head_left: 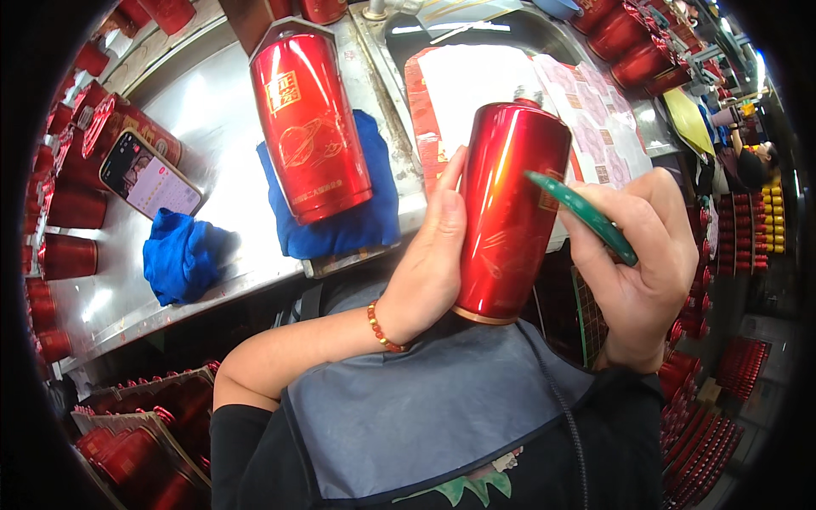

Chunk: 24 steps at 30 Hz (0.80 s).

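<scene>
Bottle: red glossy bottle (510,212) held upright at centre frame, above the person's grey apron (425,408), well off the bench.
Left grip: left hand (429,263) lies open-palmed against the bottle's left side, fingers straight up along it, propping it without wrapping round; a red bead bracelet (384,330) sits on the wrist.
Right grip: right hand (637,263) is closed round a green flat tool (582,217), whose tip touches the bottle's upper right side, on a gold label (551,194).
Doing it well: judging by the pose, the tool is smoothing the label; a flat blade, a light stroke and firm counter-pressure from the left palm should keep the gloss unscratched and the bottle from turning.
Risk: the open left hand could let the smooth bottle slip.
Surface: steel bench (204,119) across the upper left; a 2nd red bottle (310,127) lies on a blue cloth (357,212) at upper centre, another blue cloth (183,255) bunched at left, a phone (149,174) with its screen lit beside it.
Label sheets: white and pink sheets (544,93) at upper centre-right, behind the held bottle.
Room: red bottles (68,229) ranked along the left edge, more in trays at lower left and lower right; another person (748,161) at the far right.
</scene>
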Motion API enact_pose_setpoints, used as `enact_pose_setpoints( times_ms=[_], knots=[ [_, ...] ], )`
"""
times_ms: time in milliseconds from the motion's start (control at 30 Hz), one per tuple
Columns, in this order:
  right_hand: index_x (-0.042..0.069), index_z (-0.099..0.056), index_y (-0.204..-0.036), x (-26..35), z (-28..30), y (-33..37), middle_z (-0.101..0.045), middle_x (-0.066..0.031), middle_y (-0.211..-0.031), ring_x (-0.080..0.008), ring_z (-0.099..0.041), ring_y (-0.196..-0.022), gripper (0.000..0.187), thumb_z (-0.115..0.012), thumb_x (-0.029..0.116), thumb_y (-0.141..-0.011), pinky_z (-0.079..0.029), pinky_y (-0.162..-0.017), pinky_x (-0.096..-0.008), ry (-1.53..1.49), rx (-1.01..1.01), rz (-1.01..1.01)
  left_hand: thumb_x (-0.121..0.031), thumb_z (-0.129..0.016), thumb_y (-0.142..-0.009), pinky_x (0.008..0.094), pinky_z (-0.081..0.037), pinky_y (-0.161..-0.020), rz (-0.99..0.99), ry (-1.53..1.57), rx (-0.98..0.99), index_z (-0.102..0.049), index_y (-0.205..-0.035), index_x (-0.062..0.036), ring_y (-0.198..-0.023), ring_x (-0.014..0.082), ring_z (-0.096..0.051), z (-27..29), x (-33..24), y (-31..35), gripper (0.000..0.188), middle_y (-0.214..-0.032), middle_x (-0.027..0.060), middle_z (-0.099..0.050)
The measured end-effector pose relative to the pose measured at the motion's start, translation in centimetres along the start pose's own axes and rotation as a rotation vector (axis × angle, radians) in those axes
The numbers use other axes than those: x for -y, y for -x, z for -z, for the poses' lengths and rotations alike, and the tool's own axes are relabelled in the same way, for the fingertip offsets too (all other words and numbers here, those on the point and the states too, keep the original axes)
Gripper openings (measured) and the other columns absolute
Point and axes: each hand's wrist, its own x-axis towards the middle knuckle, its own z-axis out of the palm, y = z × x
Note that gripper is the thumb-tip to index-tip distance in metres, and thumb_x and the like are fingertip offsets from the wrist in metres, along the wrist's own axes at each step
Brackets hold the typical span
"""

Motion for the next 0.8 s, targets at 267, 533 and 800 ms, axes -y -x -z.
enact_pose_setpoints(
  times_ms=[267, 533, 800],
  knots=[
    [0.006, -0.075, -0.103, -2.7, -0.3, 2.6, -0.061, -0.0033, -0.079, -0.0144, -0.055, -0.070, 0.025, -0.081, 0.002, -0.078, -0.043, -0.063, -0.0299, -0.370, -0.042, -0.283, -0.059, -0.023, -0.108, 0.0441, -0.052, -0.106, 0.270, 0.500, 0.047, -0.031, -0.155, -0.0093, -0.129, 0.0265, -0.059, 1.4, -0.9, -0.1, 0.069, -0.146, 0.0150, -0.052],
    [0.004, -0.076, -0.101, -4.1, -2.1, 3.4, -0.060, -0.0032, -0.078, -0.0156, -0.055, -0.070, 0.022, -0.084, 0.005, -0.080, -0.043, -0.064, -0.0272, -0.505, -0.160, -0.468, -0.072, -0.025, -0.101, 0.0545, -0.054, -0.103, 0.326, 0.600, -0.008, -0.033, -0.155, -0.0076, -0.124, 0.0385, -0.062, 3.0, 0.5, 0.1, 0.085, -0.148, 0.0221, -0.051],
    [0.004, -0.075, -0.101, -6.0, -3.6, 4.1, -0.060, -0.0029, -0.078, -0.0156, -0.057, -0.071, 0.022, -0.080, -0.001, -0.080, -0.044, -0.066, -0.0285, -0.417, -0.279, -0.393, -0.068, -0.027, -0.104, 0.0538, -0.052, -0.106, 0.287, 0.827, 0.178, -0.035, -0.154, -0.0069, -0.126, 0.0364, -0.060, 3.3, 0.2, -0.1, 0.080, -0.144, 0.0209, -0.055]
  ],
)
